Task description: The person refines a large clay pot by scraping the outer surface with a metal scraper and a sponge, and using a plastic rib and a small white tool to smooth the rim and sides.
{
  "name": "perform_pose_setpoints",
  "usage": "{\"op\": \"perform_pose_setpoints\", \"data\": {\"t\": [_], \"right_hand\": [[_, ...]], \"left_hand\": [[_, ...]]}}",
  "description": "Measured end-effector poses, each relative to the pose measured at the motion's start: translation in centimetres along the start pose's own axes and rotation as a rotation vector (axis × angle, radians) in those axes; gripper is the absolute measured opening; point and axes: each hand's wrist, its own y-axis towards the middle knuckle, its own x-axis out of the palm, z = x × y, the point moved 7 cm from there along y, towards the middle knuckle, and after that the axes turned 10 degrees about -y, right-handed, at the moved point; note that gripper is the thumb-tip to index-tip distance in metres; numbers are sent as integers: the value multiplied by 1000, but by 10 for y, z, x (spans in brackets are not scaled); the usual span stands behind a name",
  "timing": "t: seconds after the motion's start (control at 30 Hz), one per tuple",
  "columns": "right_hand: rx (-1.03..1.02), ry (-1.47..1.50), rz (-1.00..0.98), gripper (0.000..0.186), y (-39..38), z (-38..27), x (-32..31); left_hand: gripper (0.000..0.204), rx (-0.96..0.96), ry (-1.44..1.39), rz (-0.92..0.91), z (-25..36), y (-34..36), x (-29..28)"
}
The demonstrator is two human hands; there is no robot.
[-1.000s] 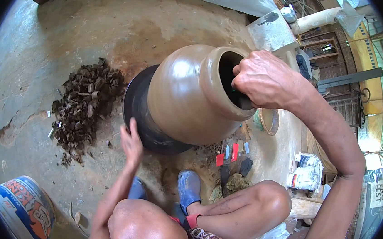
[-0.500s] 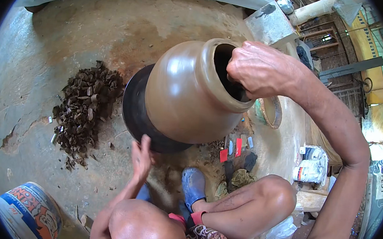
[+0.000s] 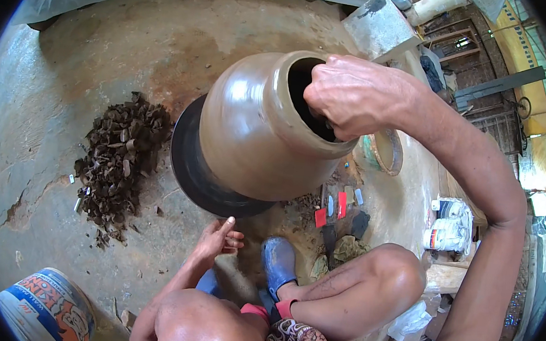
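Note:
A large round brown clay pot (image 3: 241, 129) with a thick rim stands on a black wheel disc (image 3: 188, 176); its dark mouth faces up. My right hand (image 3: 351, 96) is closed at the mouth, its fingertips down inside, where the pot's wall hides whatever they hold. By the near edge of the disc, my left hand (image 3: 219, 238) is open and holds nothing, its thumb up and the other fingers loosely bent. A narrow gap lies between that hand and the disc.
Dark clay shavings (image 3: 118, 163) are heaped on the floor left of the wheel. Small red scrapers (image 3: 341, 204) and other flat tools lie to the right, near a round basin (image 3: 388, 151). A paint bucket (image 3: 46, 310) stands at lower left; a concrete block (image 3: 381, 27) is beyond.
My left hand has drawn back from the disc's edge toward me, its fingers now more bent. My right hand stays in the pot's mouth. The pot's surface looks more streaked.

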Motion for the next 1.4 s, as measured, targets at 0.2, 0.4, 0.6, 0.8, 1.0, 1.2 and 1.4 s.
{"op": "perform_pose_setpoints", "data": {"t": [0.2,0.4,0.6,0.8,1.0,1.2,1.4], "right_hand": [[35,52,-106,11,2,2,14],[33,85,-65,12,9,4,12],[9,84,-181,13,7,1,11],[-29,86,-127,15,18,-2,14],[-49,88,-180,17,16,-5,15],[-59,148,-127,20,28,-6,13],[-36,178,-178,22,17,-3,7]], "left_hand": [[67,333,-37,235,108,56,-49],[62,-88,39,19,6,-4,-5],[58,223,-110,195,75,40,-37],[54,156,34,240,21,19,-14],[64,109,-79,162,50,32,-41],[65,432,206,447,59,55,-65],[71,80,103,125,21,4,-25]]}}
